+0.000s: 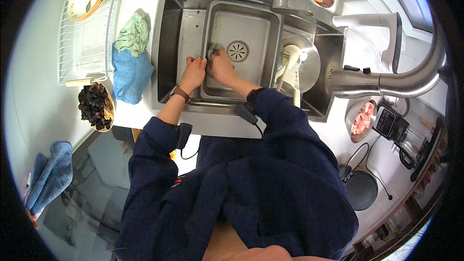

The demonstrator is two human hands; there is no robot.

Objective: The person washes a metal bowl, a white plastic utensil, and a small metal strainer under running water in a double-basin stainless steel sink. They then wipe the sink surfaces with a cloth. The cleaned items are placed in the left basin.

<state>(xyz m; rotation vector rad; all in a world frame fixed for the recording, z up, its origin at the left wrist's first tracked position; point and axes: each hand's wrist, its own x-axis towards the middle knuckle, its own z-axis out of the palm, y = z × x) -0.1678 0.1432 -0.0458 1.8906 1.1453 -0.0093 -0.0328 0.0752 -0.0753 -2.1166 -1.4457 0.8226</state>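
Note:
My left hand has its fingers bent over the left rim of a metal sink tray, which sits inside the stainless steel sink. Just right of it, my right hand presses a dark, blurred scouring pad or scrubber against the tray's left inner side. A slotted drain lies beside the right hand. Right of the tray, a metal pan or bowl in the sink holds pale utensils.
A curved metal faucet reaches in from the right. Green and blue cloths lie left of the sink, near a white wire dish rack and a bowl of dark fungus-like pieces. A metal bowl of raw meat stands at right.

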